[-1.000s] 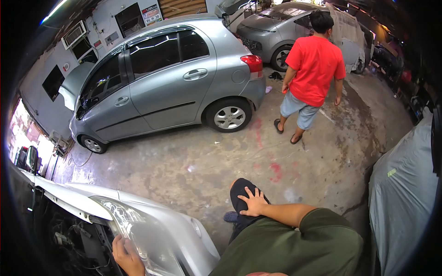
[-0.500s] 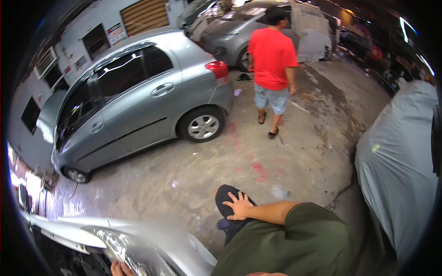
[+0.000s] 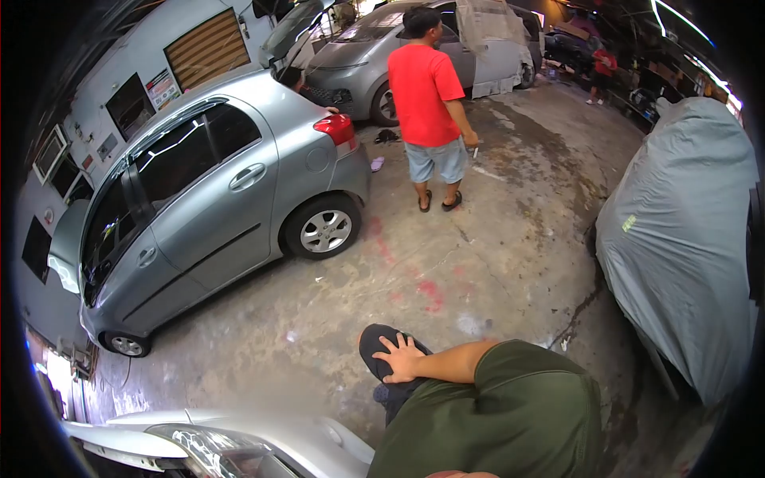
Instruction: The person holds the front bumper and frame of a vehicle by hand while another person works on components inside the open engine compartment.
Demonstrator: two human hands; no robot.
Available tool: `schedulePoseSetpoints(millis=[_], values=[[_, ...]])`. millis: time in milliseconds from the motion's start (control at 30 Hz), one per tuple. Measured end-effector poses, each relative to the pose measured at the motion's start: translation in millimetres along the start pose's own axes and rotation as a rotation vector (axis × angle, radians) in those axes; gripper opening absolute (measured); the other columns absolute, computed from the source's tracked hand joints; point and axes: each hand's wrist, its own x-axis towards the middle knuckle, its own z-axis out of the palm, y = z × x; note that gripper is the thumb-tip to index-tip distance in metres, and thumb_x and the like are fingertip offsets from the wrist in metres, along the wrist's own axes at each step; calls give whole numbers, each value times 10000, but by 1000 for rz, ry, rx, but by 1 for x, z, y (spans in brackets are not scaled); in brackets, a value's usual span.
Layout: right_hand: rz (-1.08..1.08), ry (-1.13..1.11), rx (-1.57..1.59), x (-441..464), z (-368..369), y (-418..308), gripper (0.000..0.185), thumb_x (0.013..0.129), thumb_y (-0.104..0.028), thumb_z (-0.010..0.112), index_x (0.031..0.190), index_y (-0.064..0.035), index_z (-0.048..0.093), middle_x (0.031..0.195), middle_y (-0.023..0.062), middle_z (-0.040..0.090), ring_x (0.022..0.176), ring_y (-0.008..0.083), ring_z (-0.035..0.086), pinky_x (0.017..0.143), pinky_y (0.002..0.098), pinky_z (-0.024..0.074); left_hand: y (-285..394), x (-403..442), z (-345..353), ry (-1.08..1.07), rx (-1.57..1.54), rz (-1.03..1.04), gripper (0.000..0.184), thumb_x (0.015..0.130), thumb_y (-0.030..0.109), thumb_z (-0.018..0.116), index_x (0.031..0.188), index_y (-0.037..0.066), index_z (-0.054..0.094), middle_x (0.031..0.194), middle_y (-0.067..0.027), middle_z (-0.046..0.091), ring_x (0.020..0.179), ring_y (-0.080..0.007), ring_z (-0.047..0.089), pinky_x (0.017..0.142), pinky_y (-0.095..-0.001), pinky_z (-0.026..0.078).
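Note:
My right hand (image 3: 400,358) lies with its fingers spread on my knee (image 3: 374,342), which is covered in dark cloth. It holds nothing. My left hand is out of view. At the bottom left, close to me, is a pale silver car front with a clear headlight (image 3: 209,448); its lower part is cut off by the frame edge.
A grey-blue hatchback (image 3: 211,179) stands at the left. Beyond it a person in a red shirt (image 3: 425,95) stands near a grey car (image 3: 351,60). Another person (image 3: 603,70) is far back right. A covered vehicle (image 3: 677,239) stands at the right.
The view has swung right and up. My left hand, earlier at the headlight, has left the view. My right hand stays on my knee. The red-shirted person has walked and turned.

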Motion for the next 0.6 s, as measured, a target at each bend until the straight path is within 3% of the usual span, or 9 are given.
schedulePoseSetpoints(millis=[100,600], values=[[4,-6,10,1,-1,0,881,897,-647,703,1661,-344,384,1795,194,139,1555,607,208,1215,735,244,-14,3,1,-21,23,125,389,1062,262,682,1166,-106,752,1293,-286,714,1212,-416,680,1087,-455,532],[16,-32,1,-4,-7,-3,870,919,-654,686,1668,-346,370,1797,184,137,1563,605,199,1231,721,236,-4,4,1,-8,44,80,358,1048,236,683,1159,-96,757,1266,-259,734,1176,-419,688,1068,-455,526]])
